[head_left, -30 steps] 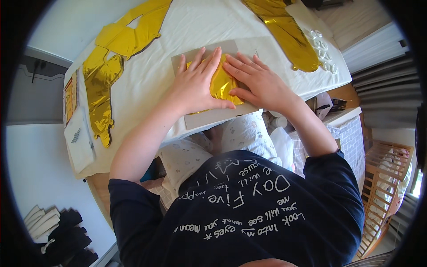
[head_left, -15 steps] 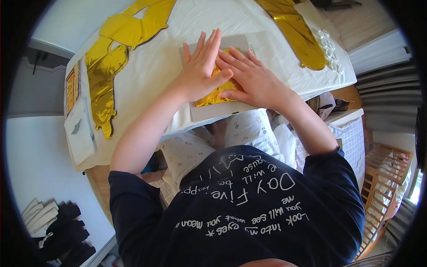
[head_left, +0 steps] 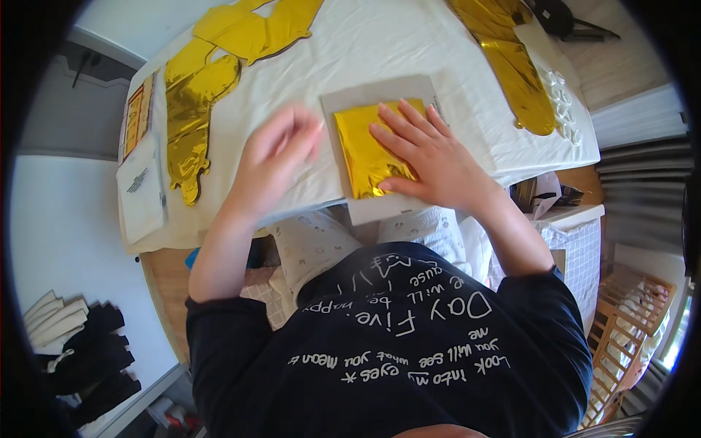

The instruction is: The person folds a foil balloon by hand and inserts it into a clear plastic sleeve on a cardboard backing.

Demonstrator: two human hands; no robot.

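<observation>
One folded gold foil sheet (head_left: 371,150) lying on one grey card (head_left: 380,146), near the front edge of the tabletop (head_left: 380,51) with its white cover. Roughly rectangular, long axis running 12 to 6 with a slight lean toward 1, short edges at top and bottom, surface crinkled and shiny.

Two hands in view. Right hand (head_left: 431,157) pressed flat on the foil sheet from the 3 o'clock side — fingers spread wide, tips reaching toward 10 and 11, thumb along the lower edge, gripping nothing, just pinning the sheet down. Left hand (head_left: 274,164) sitting at 9 o'clock of the card, blurred, fingers loosely open and pointing toward 1; can't tell whether the fingertips actually touch the card edge or hover just above, nothing held in there either.

Elsewhere on the tabletop: two loose heaps of gold foil shapes — one (head_left: 212,80) sprawled from 9 up to 11, the other (head_left: 511,66) stretched along 1 to 2, both well apart from the card. One white leaflet (head_left: 141,191) at the 9 o'clock edge, hanging partly off the cloth.
</observation>
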